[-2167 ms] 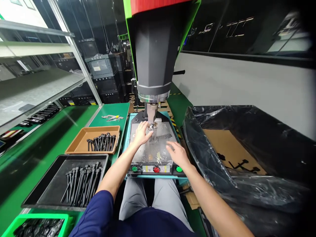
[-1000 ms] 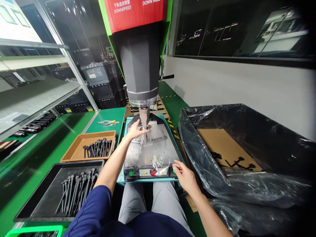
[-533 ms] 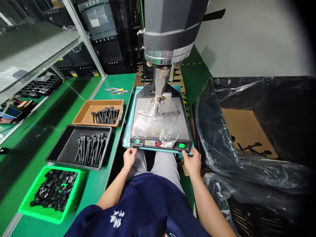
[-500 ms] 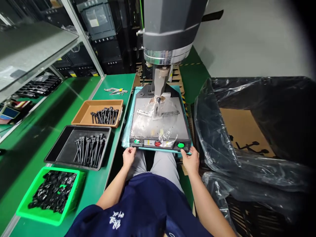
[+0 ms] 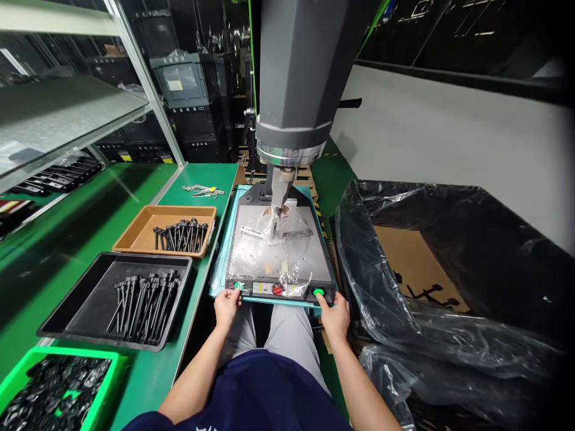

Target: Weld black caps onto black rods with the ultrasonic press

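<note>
A welding press (image 5: 291, 78) stands in front of me, and its horn (image 5: 279, 190) reaches down to a small part (image 5: 273, 216) on the foil-covered metal base plate (image 5: 278, 257). My left hand (image 5: 226, 304) is curled at the front edge of the control panel (image 5: 265, 289), its thumb on the left green button (image 5: 237, 285). At the same edge my right hand (image 5: 335, 312) is curled too, with a digit on the right green button (image 5: 318, 293). A red button (image 5: 277, 290) sits between them.
On the green bench to the left are a brown tray (image 5: 135, 239) of black bolts, a black tray (image 5: 81, 311) with several more, a green bin (image 5: 27, 365) of small black parts and pliers (image 5: 202, 190). A black-bag-lined carton (image 5: 431, 269) stands on the right.
My left hand left the part under the horn and my right hand left the plate. Both came back to the panel's front edge and now rest on the green buttons.
</note>
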Action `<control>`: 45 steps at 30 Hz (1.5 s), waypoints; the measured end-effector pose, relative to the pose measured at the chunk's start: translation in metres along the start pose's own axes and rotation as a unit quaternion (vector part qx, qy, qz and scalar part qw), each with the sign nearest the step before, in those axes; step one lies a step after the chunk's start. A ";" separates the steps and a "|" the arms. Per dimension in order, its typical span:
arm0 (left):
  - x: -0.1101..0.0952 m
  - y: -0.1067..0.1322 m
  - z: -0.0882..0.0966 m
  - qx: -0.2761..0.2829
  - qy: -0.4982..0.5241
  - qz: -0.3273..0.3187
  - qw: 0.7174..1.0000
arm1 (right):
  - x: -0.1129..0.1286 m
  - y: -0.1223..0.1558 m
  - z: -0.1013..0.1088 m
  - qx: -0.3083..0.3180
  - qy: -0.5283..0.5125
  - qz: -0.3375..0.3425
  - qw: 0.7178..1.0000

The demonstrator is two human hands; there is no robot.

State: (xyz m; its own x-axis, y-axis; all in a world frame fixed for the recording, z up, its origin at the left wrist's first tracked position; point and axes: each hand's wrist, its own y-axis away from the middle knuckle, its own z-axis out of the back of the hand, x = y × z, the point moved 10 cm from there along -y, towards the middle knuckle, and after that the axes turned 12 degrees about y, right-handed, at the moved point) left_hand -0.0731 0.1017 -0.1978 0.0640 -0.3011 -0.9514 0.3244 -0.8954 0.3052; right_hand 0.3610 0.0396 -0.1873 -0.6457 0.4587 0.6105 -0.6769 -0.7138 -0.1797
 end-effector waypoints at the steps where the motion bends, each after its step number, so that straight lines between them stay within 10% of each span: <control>1: -0.002 0.000 -0.001 0.005 0.007 -0.005 1.000 | 0.000 0.000 0.000 0.001 0.001 0.001 1.000; 17: -0.006 0.002 -0.004 0.043 0.075 -0.003 0.996 | -0.013 0.006 -0.005 0.099 -0.095 -0.023 0.990; 23: 0.003 0.009 -0.003 0.056 0.156 0.043 0.985 | 0.017 -0.020 0.035 0.039 -0.101 -0.009 0.994; 32: 0.026 0.028 -0.008 -0.055 0.485 0.299 0.820 | 0.074 0.046 -0.023 0.327 -0.268 -0.152 0.894; 45: -0.005 0.021 0.011 -0.056 0.489 0.233 0.839 | 0.094 0.049 -0.021 0.214 -0.425 -0.189 0.859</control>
State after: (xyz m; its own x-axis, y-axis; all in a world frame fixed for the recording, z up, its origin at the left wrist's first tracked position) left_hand -0.0768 0.0806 -0.1860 0.9339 -0.1470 -0.3259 0.1335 -0.7022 0.6994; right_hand 0.2596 0.0594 -0.1547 0.2066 0.2775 0.9382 -0.4714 -0.8121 0.3440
